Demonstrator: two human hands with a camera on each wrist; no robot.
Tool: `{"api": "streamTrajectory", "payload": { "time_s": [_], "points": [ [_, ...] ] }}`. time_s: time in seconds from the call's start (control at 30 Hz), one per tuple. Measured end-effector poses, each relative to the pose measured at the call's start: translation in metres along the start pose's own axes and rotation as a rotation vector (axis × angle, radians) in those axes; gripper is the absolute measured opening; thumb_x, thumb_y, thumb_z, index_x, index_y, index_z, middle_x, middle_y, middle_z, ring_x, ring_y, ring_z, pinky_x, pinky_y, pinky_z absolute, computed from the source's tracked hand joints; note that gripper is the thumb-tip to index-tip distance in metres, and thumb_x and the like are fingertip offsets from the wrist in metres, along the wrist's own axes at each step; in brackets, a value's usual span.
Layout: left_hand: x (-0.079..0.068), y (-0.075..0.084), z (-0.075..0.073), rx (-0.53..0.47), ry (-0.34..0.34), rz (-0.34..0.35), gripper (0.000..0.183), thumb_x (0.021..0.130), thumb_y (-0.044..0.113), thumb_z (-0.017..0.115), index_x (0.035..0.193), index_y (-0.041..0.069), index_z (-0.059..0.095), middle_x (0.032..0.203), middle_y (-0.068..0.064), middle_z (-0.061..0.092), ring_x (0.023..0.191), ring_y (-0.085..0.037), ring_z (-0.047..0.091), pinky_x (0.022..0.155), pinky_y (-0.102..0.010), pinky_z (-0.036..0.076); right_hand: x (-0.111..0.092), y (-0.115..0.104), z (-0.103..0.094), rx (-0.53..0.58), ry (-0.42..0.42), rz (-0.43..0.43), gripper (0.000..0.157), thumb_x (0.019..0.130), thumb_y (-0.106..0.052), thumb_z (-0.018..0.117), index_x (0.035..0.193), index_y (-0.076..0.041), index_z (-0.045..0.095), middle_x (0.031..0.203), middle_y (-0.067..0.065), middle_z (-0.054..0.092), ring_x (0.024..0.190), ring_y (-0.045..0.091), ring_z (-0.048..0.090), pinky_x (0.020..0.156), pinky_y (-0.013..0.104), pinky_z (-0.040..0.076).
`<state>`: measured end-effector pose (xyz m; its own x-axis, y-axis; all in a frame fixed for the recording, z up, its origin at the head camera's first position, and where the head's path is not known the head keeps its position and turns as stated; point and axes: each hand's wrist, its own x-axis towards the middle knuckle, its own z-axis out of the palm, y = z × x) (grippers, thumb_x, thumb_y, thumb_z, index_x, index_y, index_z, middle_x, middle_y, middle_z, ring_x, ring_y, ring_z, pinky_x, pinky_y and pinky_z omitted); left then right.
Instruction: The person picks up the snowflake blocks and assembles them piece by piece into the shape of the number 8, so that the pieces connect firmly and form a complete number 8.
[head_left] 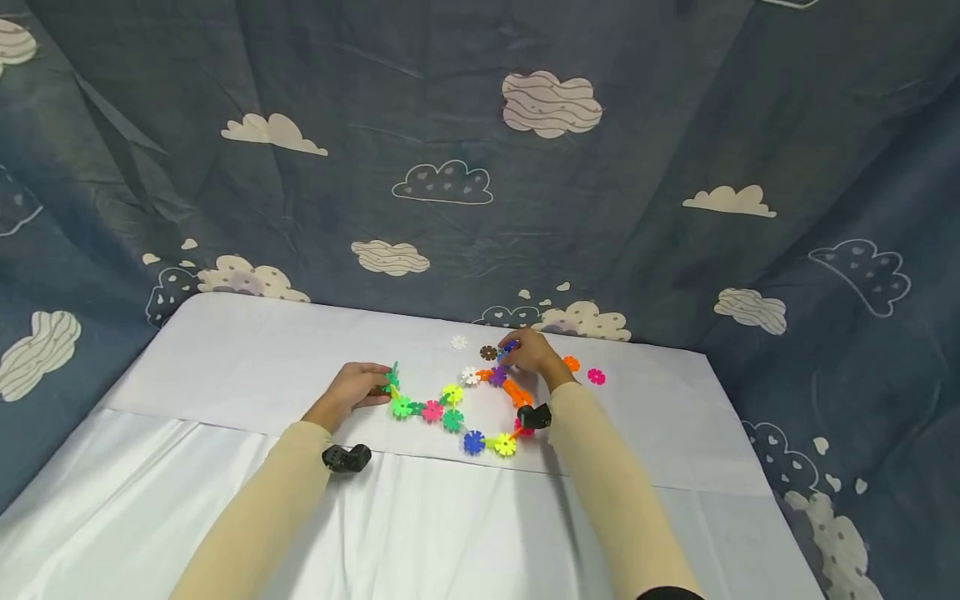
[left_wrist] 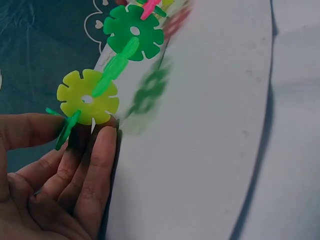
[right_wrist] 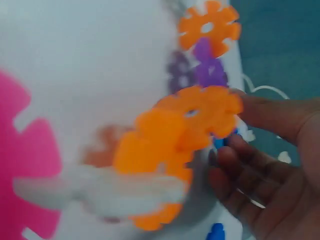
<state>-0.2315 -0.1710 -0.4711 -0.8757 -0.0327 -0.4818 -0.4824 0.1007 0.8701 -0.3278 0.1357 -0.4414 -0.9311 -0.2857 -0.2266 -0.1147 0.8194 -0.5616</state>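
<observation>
Flower-shaped, notched plastic discs are linked edge to edge in a long, many-coloured chain on the white cloth. My left hand pinches a dark green disc at the chain's left end, thumb against fingers. Beside it a yellow disc stands joined on, followed by light green and green ones. At the chain's far right, my right hand holds a blue disc between thumb and fingers, close above a purple disc. From the right wrist, orange discs partly hide that blue disc.
Loose discs lie around the right hand: a white one and a brown one to its left, an orange one and a pink one to its right. A dark cloud-patterned curtain hangs behind the table.
</observation>
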Motion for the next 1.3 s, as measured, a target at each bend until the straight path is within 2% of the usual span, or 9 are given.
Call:
{"api": "streamTrajectory", "payload": {
  "time_s": [0.17, 0.3, 0.47, 0.67, 0.83, 0.93, 1.03, 1.13, 1.3],
  "points": [
    [-0.002, 0.002, 0.0, -0.011, -0.032, -0.004, 0.041, 0.098, 0.014, 0.053, 0.134, -0.005, 0.049, 0.107, -0.014, 0.058, 0.083, -0.015, 0.062, 0.078, -0.026, 0.056, 0.003, 0.005, 0.007, -0.044, 0.007, 0.039, 0.021, 0.083, -0.007, 0.075, 0.103, -0.008, 0.072, 0.096, 0.01, 0.063, 0.086, 0.024, 0.053, 0.084, 0.035, 0.048],
    [-0.003, 0.004, 0.0, -0.002, -0.015, 0.0, 0.047, 0.097, 0.023, 0.059, 0.133, -0.006, 0.049, 0.101, -0.01, 0.057, 0.075, -0.012, 0.06, 0.074, -0.024, 0.057, 0.004, 0.008, 0.007, -0.033, 0.01, 0.017, 0.014, 0.083, -0.005, 0.075, 0.095, -0.006, 0.07, 0.089, 0.009, 0.059, 0.083, 0.024, 0.051, 0.082, 0.035, 0.046],
    [0.0, 0.004, 0.0, 0.013, 0.007, -0.007, 0.049, 0.095, 0.026, 0.063, 0.131, -0.004, 0.052, 0.101, -0.009, 0.058, 0.073, -0.01, 0.06, 0.072, -0.023, 0.057, 0.003, 0.013, 0.005, -0.03, 0.019, 0.029, 0.021, 0.082, -0.008, 0.077, 0.102, -0.007, 0.069, 0.087, 0.008, 0.055, 0.083, 0.023, 0.05, 0.078, 0.033, 0.045],
    [-0.001, 0.002, -0.002, -0.003, -0.021, 0.057, 0.046, 0.094, 0.023, 0.063, 0.128, -0.007, 0.054, 0.11, -0.013, 0.062, 0.082, -0.012, 0.063, 0.08, -0.026, 0.056, 0.004, 0.016, 0.004, -0.04, 0.001, 0.009, 0.023, 0.082, -0.007, 0.076, 0.102, -0.004, 0.066, 0.089, 0.01, 0.055, 0.085, 0.025, 0.05, 0.081, 0.034, 0.046],
    [-0.004, -0.001, -0.001, -0.034, -0.067, 0.11, 0.049, 0.094, 0.025, 0.065, 0.128, -0.008, 0.054, 0.116, -0.015, 0.061, 0.092, -0.014, 0.062, 0.084, -0.027, 0.055, -0.001, 0.015, -0.001, -0.055, -0.008, 0.025, 0.024, 0.083, -0.008, 0.075, 0.102, -0.007, 0.059, 0.089, 0.009, 0.054, 0.081, 0.024, 0.051, 0.072, 0.03, 0.048],
    [0.0, -0.005, 0.0, -0.037, -0.078, 0.128, 0.049, 0.095, 0.025, 0.063, 0.13, -0.007, 0.053, 0.124, -0.018, 0.059, 0.099, -0.015, 0.062, 0.087, -0.028, 0.053, -0.005, 0.015, -0.005, 0.055, 0.009, 0.023, 0.021, 0.086, -0.003, 0.072, 0.104, -0.005, 0.062, 0.085, 0.011, 0.056, 0.071, 0.022, 0.057, 0.064, 0.027, 0.053],
    [0.005, -0.008, 0.0, -0.036, -0.079, 0.123, 0.047, 0.096, 0.023, 0.061, 0.132, -0.006, 0.051, 0.13, -0.02, 0.055, 0.101, -0.015, 0.061, 0.09, -0.029, 0.052, -0.007, 0.006, -0.006, 0.262, 0.029, -0.036, 0.025, 0.089, 0.002, 0.065, 0.113, 0.001, 0.064, 0.085, 0.013, 0.056, 0.066, 0.023, 0.061, 0.063, 0.029, 0.057],
    [0.005, -0.009, -0.002, -0.036, -0.076, 0.117, 0.047, 0.097, 0.022, 0.06, 0.133, -0.006, 0.05, 0.132, -0.02, 0.054, 0.099, -0.013, 0.061, 0.09, -0.029, 0.052, -0.008, -0.017, -0.002, 0.453, 0.012, -0.109, 0.032, 0.09, 0.006, 0.062, 0.122, 0.005, 0.06, 0.086, 0.015, 0.06, 0.072, 0.033, 0.064, 0.071, 0.037, 0.059],
    [0.003, -0.009, -0.005, -0.054, -0.073, 0.12, 0.046, 0.097, 0.02, 0.06, 0.134, -0.007, 0.05, 0.133, -0.021, 0.054, 0.099, -0.012, 0.061, 0.091, -0.03, 0.052, 0.0, -0.068, 0.029, 0.593, -0.046, -0.149, 0.028, 0.089, 0.006, 0.063, 0.117, 0.005, 0.061, 0.078, 0.012, 0.064, 0.068, 0.033, 0.063, 0.066, 0.039, 0.058]
  ]
}}
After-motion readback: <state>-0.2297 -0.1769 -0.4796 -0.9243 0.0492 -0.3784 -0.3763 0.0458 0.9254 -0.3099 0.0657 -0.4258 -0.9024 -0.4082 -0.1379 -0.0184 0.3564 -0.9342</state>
